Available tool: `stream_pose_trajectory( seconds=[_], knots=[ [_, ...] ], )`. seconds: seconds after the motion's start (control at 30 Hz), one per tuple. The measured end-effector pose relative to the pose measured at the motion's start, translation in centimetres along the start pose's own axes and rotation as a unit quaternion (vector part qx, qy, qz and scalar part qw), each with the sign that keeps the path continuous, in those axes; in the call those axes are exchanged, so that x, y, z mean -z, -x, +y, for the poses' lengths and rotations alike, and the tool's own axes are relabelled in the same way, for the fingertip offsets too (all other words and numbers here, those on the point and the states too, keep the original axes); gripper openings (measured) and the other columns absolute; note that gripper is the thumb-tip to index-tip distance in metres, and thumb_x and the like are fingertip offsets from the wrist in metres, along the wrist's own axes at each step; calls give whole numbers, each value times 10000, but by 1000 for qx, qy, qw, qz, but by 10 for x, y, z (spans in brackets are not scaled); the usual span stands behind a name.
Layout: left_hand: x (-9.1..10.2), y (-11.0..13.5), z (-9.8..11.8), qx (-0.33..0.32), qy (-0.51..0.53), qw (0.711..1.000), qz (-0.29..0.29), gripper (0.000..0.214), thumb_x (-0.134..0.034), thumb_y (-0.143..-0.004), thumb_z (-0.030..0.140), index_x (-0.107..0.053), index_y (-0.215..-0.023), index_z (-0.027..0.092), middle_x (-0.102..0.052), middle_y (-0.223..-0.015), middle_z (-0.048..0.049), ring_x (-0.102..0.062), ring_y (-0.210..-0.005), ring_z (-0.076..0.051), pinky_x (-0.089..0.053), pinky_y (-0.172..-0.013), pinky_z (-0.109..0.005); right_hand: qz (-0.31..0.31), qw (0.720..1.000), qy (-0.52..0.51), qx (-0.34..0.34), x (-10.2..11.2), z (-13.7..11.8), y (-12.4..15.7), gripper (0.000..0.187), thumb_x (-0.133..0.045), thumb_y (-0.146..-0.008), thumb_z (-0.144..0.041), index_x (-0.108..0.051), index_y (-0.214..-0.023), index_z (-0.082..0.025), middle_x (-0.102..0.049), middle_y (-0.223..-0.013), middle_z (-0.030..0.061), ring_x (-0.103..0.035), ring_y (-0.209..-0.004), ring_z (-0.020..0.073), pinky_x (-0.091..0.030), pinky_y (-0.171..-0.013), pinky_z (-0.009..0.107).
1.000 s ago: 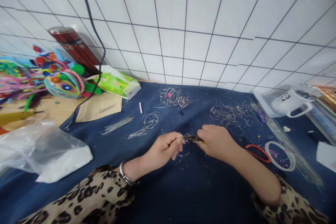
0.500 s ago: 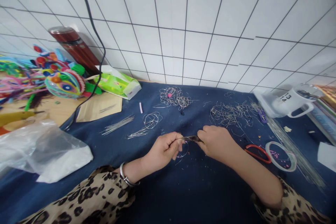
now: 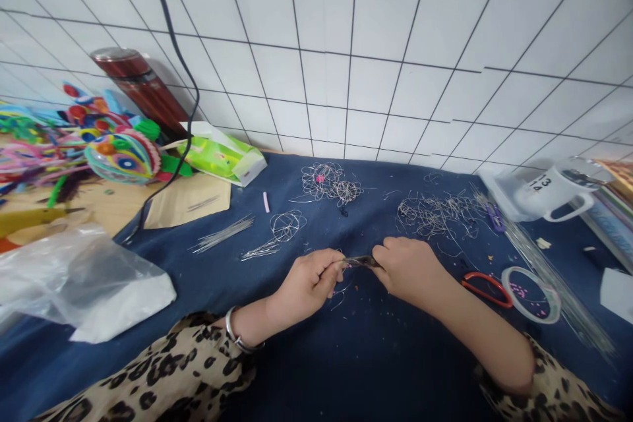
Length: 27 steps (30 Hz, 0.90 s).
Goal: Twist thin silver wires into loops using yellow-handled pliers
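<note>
Over the dark blue cloth (image 3: 376, 356), my left hand (image 3: 309, 280) is closed in a pinch on a thin wire (image 3: 341, 291) that hangs in a loose curve below the fingers. My right hand (image 3: 408, 267) is wrapped around dark pliers (image 3: 362, 262); their jaws reach left to the wire at my left fingertips. Most of the pliers' handles are hidden in the right fist. Small pink specks, perhaps beads, show near the wire. Beyond the hands lie a wire bundle with a pink bit (image 3: 329, 183) and a tangle of wire (image 3: 435, 214).
Left are straight wires (image 3: 222, 234), a wire ring (image 3: 287, 225), a plastic bag (image 3: 89, 283), a green packet (image 3: 222, 155) and a red thermos (image 3: 143, 86). Right are a red-orange handle (image 3: 487, 290), a round dish with pink beads (image 3: 531, 297), long wires (image 3: 558, 283) and a white mug (image 3: 558, 191).
Both hands stay almost in place, the pliers still at the left fingertips. The wire loop below the fingers shows less of its round curve now.
</note>
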<state>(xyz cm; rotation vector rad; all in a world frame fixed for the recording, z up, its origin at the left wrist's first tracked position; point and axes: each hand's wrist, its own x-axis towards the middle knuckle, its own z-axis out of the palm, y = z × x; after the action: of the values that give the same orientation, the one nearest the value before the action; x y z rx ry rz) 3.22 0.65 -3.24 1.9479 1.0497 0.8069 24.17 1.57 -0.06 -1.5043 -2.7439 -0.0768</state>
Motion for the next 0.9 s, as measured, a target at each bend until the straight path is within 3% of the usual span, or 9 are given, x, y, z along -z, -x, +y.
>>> stream_pose_trajectory(
  seconds=[0.9],
  knots=[
    [2,0,-2,12,-20,1000,-9,206,-392,-885,197,-542,-754,146,-520,-509,47,-503,-442,-66,-411,-555,-198,-15,1000,12,1,-7,-2,-3,178,-473,-826,-329,-546,-739,-192,-571,-701,28,-513,-625,148,-218,-528,275]
  ],
)
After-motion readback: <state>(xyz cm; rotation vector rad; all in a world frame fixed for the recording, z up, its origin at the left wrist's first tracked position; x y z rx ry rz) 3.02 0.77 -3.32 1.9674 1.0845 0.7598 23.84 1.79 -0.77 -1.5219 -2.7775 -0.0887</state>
